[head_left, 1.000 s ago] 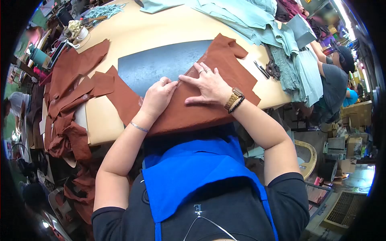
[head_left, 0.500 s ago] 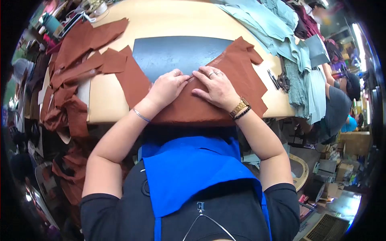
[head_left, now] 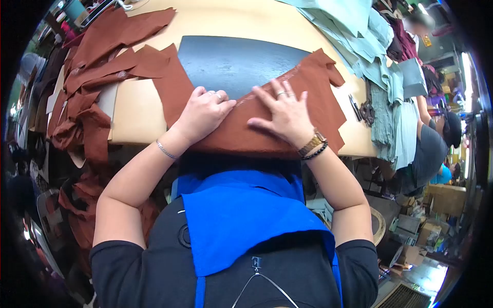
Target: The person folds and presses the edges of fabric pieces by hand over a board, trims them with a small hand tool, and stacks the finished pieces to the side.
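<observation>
I see rust-brown leather-like sheet (head_left: pixel 323 97) across smooth black board (head_left: pixel 236 59), at near edge of pale tan tabletop (head_left: pixel 133 123)
Left hand (head_left: pixel 204 114) curled at sheet's slanted edge, cannot tell if pinching; right hand (head_left: pixel 285 113) splayed on top
I judge sheet light, limp; hold by slanted edge

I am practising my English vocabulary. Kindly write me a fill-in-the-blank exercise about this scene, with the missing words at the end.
1. The reddish-brown cloth lies under the spread fingers of the ____ hand.
2. The silver-coloured bracelet is on the ____ wrist.
3. Beside the gold-coloured watch is a ____ beaded band.
4. The person's apron is ____.

Missing words: right; left; black; blue.
</observation>
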Demonstrator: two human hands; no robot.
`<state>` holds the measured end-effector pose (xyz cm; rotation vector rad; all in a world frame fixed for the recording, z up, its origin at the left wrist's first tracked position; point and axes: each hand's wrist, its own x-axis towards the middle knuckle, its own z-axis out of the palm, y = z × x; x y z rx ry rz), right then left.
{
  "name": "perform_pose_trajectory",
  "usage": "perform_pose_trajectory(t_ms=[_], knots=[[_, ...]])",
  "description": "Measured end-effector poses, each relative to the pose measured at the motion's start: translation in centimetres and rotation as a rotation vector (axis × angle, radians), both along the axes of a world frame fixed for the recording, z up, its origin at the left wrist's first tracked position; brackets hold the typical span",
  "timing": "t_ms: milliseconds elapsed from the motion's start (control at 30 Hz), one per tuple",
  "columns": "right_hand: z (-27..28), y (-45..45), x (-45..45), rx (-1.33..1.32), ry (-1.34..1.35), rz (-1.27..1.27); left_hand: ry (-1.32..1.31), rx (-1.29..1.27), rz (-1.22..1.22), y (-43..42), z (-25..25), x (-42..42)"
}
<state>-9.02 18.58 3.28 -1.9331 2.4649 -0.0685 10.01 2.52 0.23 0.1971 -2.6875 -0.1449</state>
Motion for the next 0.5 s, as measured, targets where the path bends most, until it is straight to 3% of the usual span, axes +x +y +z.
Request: perform_pose_trajectory(t_ms=[100, 167, 200, 400, 500], knots=[[-0.2, -0.7, -1.4, -0.211, 0.135, 0.038, -0.011, 0.01, 0.017, -0.1, 0.6, 0.0], [-0.6, -1.4, -0.5, -0.319, -0.163, 0.185, -0.049, 0.094, 0.027, -0.2, 0.9, -0.4], [-0.8, -1.8, 0.3, -0.351, -0.19, 0.301, -0.086, 0.145, 0.029, -0.3, 1.2, -0.4], [-1.4, -1.5, 1.8, -0.311, -0.193, 0.302, -0.361, 0.356, 0.086, -2.3, 4.2, 0.9], [-0.8, -1.5, 2.2, -0.241, -0.153, 0.309, -0.326, 0.276, 0.057, -2.9, 3.9, 1.7]])
